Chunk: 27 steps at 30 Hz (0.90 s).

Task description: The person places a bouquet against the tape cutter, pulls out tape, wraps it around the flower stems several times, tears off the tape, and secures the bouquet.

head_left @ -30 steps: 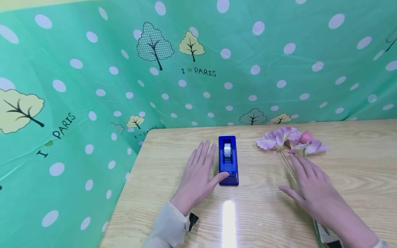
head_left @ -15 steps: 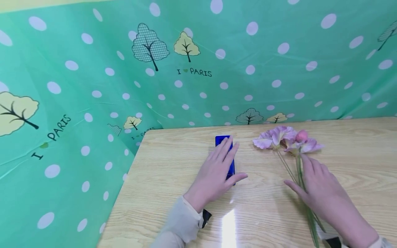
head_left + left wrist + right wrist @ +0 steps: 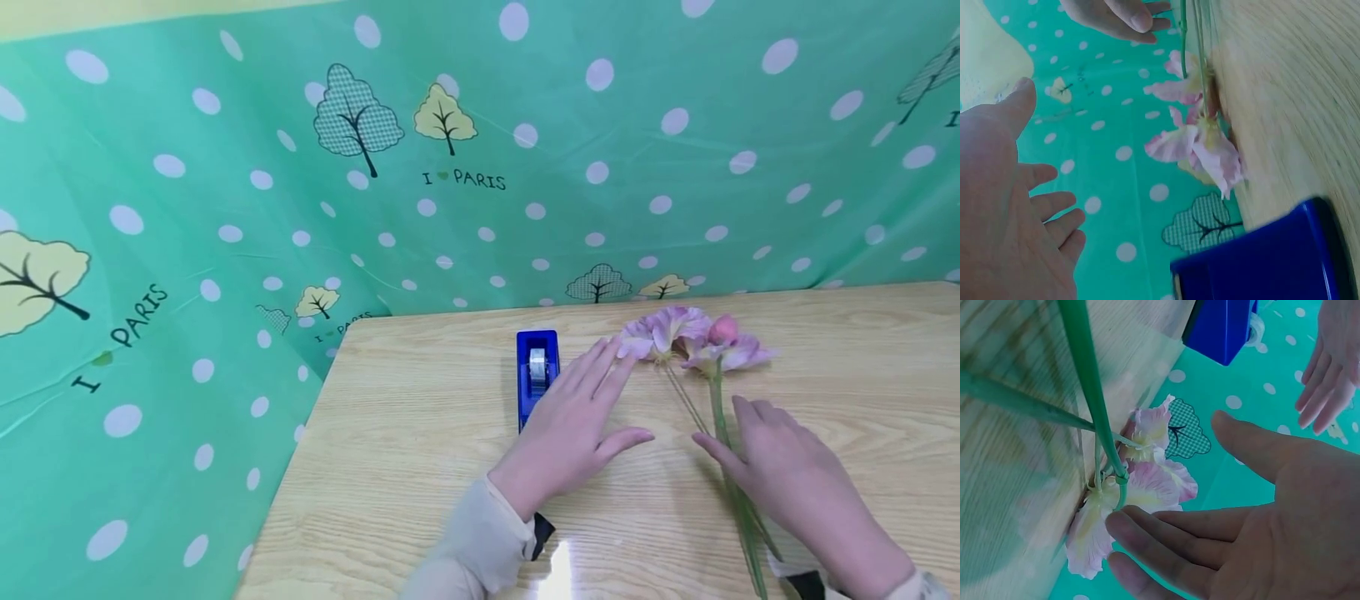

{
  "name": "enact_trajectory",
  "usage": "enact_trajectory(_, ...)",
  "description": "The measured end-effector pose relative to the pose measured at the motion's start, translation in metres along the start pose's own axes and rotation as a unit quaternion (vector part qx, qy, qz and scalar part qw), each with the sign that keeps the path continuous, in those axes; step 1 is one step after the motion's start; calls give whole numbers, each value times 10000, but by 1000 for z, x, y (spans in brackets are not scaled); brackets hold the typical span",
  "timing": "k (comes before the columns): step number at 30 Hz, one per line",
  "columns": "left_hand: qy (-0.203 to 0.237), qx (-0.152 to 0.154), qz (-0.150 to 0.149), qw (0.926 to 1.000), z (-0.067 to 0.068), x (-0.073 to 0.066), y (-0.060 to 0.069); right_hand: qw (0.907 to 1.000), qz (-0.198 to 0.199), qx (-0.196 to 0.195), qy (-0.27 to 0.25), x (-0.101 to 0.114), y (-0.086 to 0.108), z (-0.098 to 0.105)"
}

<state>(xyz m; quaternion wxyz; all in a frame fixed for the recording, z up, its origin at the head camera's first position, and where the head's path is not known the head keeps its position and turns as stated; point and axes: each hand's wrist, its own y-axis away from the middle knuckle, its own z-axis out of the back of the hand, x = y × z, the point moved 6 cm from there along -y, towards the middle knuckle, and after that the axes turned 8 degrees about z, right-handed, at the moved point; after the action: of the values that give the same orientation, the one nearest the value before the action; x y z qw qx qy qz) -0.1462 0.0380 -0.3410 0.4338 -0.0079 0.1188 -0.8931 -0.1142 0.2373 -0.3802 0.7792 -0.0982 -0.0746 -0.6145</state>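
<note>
Your left hand [image 3: 566, 433] and right hand [image 3: 791, 475] are empty, fingers extended, near the blue tape dispenser [image 3: 537, 358] and pink flowers [image 3: 735, 354], respectively, on the tabletop [image 3: 405, 433]; ideally, pinch the stems [image 3: 717, 408], sparing the petals [image 3: 670, 329]

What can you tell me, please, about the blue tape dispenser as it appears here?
The dispenser is narrow and glossy blue, apparently plastic, with a tape roll seated in it. It stands upright on the table, left of the flowers in the head view. The left hand hides its near end there, but the wrist views show them apart.
</note>
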Motion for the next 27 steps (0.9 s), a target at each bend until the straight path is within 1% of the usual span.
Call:
enact_trajectory(4, -63, -4, -142, 9999, -4, -10, -7, 9999, -53, 79, -41, -3, 1, -2)
enact_trajectory(9, -73, 98, -342, 9993, -13, -22, -16, 9993, -172, 303, -164, -8, 0, -5)
enact_trajectory(13, -371, 136, -522, 9979, -19, -33, -24, 9979, -309, 475, -311, -12, 0, -8)
enact_trajectory(17, -688, 130, -734, 9948, -23, -47, -32, 9964, -384, 635, -408, -16, -1, -10)
enact_trajectory(21, -795, 174, -882, 9928, -27, -59, -38, 9941, -434, 886, -441, -18, -2, -12)
enact_trajectory(24, -851, 220, -934, 9917, -30, -64, -42, 9923, -469, 1027, -503, -18, -2, -13)
enact_trajectory(27, -947, 183, -1021, 9901, -34, -68, -44, 9906, -513, 1116, -603, -17, -1, -15)
